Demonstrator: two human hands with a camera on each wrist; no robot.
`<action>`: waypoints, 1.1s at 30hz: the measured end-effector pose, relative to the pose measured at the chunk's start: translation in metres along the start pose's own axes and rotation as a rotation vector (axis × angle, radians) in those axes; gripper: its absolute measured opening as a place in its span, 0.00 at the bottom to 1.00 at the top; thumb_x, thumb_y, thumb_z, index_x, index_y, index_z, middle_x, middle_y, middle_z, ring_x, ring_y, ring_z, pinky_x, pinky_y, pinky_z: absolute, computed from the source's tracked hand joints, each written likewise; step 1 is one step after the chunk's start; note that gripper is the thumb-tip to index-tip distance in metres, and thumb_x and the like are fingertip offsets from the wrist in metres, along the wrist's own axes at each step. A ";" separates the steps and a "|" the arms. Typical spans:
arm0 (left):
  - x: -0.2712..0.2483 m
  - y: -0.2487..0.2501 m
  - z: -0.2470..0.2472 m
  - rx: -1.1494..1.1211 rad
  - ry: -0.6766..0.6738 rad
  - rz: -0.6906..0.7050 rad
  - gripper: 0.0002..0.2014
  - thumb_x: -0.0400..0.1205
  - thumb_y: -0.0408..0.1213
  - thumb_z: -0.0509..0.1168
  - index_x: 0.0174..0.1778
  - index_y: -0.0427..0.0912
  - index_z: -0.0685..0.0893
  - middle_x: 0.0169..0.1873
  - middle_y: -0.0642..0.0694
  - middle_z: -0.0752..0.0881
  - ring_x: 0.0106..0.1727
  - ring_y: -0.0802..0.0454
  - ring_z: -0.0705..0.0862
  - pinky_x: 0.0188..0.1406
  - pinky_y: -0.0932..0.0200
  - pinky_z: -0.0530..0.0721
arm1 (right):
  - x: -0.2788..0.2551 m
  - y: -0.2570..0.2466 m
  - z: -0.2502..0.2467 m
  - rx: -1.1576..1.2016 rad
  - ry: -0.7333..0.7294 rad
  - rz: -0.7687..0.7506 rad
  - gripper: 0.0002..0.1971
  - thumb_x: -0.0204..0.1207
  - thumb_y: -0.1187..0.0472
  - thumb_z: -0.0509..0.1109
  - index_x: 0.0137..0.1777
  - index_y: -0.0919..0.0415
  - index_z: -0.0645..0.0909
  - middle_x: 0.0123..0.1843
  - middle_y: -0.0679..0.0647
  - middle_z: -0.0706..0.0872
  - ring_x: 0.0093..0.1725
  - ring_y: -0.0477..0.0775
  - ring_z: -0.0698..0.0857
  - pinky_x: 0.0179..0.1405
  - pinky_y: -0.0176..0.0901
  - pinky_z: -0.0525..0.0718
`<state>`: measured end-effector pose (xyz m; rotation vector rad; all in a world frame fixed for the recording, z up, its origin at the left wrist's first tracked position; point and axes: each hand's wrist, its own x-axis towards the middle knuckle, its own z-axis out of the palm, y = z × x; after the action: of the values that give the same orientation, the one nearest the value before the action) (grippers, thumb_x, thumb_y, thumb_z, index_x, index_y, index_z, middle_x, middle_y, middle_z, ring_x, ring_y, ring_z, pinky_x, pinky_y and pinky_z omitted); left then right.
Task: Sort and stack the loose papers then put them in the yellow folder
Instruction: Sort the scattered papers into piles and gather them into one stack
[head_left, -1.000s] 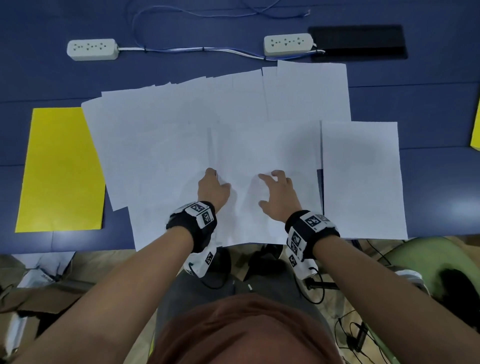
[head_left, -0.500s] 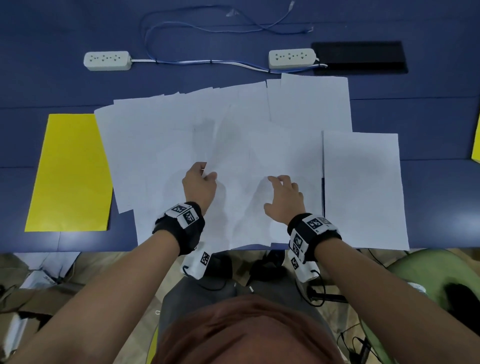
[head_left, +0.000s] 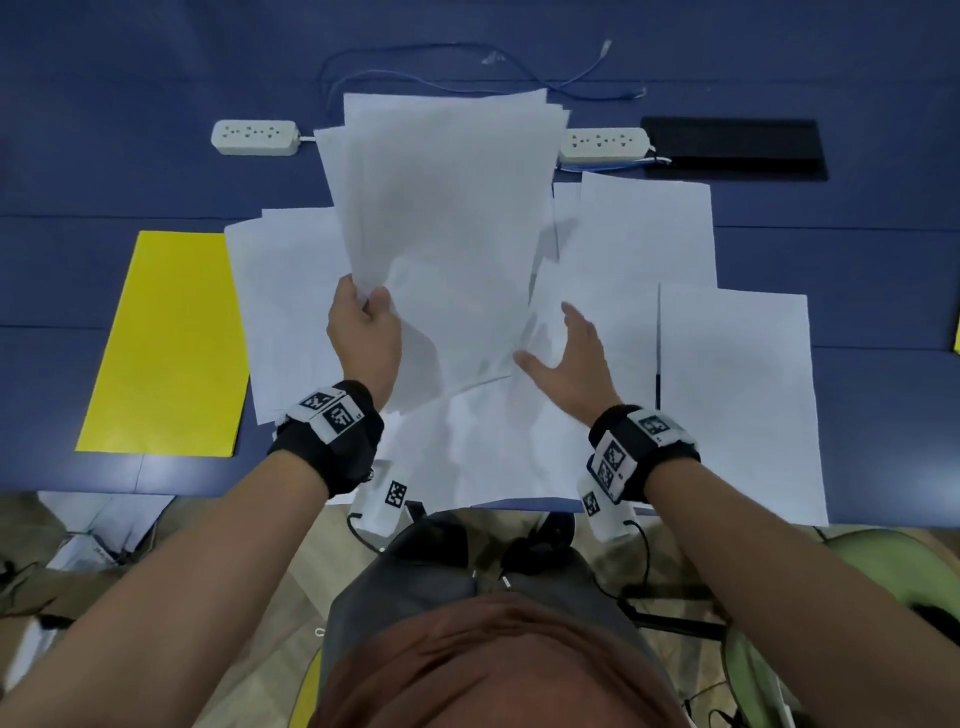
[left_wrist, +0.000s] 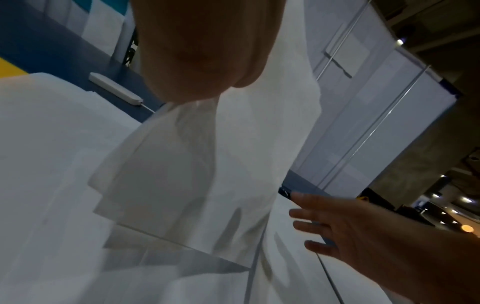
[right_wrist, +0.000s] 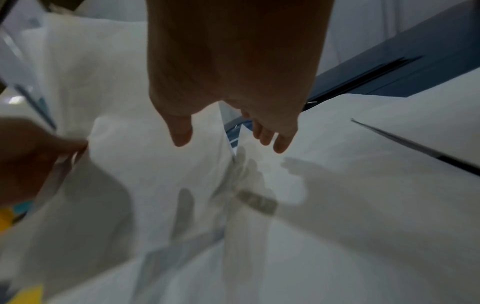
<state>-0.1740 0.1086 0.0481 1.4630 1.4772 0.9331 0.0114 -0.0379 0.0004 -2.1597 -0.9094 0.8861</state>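
The left hand pinches a fanned sheaf of plain white sheets by its near corner, raised over the desk. The right hand, fingers spread and holding nothing, hovers over the loose papers spread overlapping below. The closed yellow folder lies flat to their left.

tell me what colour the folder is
Yellow; the folder shows best in the head view.
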 end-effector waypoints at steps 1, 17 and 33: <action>0.001 0.005 -0.001 -0.019 -0.023 0.016 0.04 0.83 0.30 0.58 0.48 0.40 0.78 0.35 0.55 0.80 0.31 0.68 0.77 0.33 0.76 0.75 | 0.005 -0.008 -0.005 0.111 0.012 0.001 0.52 0.69 0.37 0.76 0.85 0.55 0.52 0.83 0.54 0.63 0.81 0.53 0.64 0.80 0.57 0.64; -0.005 0.045 -0.011 -0.136 0.003 0.235 0.06 0.86 0.28 0.55 0.55 0.41 0.73 0.46 0.60 0.83 0.43 0.70 0.82 0.47 0.68 0.81 | 0.033 -0.081 -0.034 0.507 0.076 -0.088 0.31 0.69 0.53 0.79 0.70 0.52 0.69 0.56 0.49 0.86 0.54 0.51 0.88 0.60 0.49 0.86; -0.026 0.050 -0.005 -0.164 -0.082 0.237 0.17 0.86 0.27 0.54 0.50 0.60 0.66 0.45 0.64 0.79 0.41 0.76 0.77 0.47 0.78 0.76 | 0.008 -0.110 -0.060 0.655 0.202 -0.220 0.18 0.74 0.65 0.77 0.64 0.63 0.81 0.58 0.56 0.90 0.57 0.52 0.89 0.62 0.50 0.86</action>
<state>-0.1612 0.0852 0.0975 1.5575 1.1564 1.0954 0.0227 0.0139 0.1148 -1.5192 -0.6247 0.7119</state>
